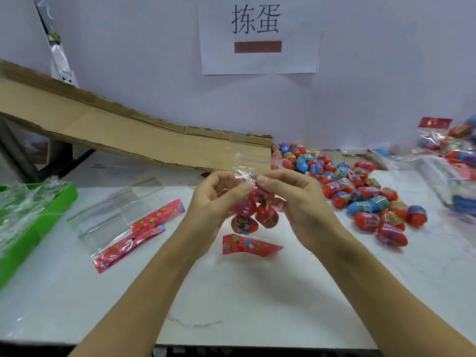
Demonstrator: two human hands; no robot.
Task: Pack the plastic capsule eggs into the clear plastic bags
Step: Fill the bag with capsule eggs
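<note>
Below the paper sign (pixel 260 34) reading "拣蛋", your left hand (pixel 219 199) and right hand (pixel 293 202) each have a grip pinching the clear bag (pixel 247 176) of red capsule eggs (pixel 266 215) above the worktop (pixel 231 292), left of the loose egg pile (pixel 360 191).

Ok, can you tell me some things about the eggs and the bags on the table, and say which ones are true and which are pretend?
1. Both hands, left hand and right hand, pinch the top of a clear bag with eggs inside. True.
2. The eggs in the held bag are mostly green. False: they are mostly red.
3. The loose egg pile lies on the person's right. True.
4. The empty bags lie on top of the egg pile. False: they lie on the table, left of the hands.
5. The green tray is full of eggs. False: it holds crinkled clear plastic.
</note>
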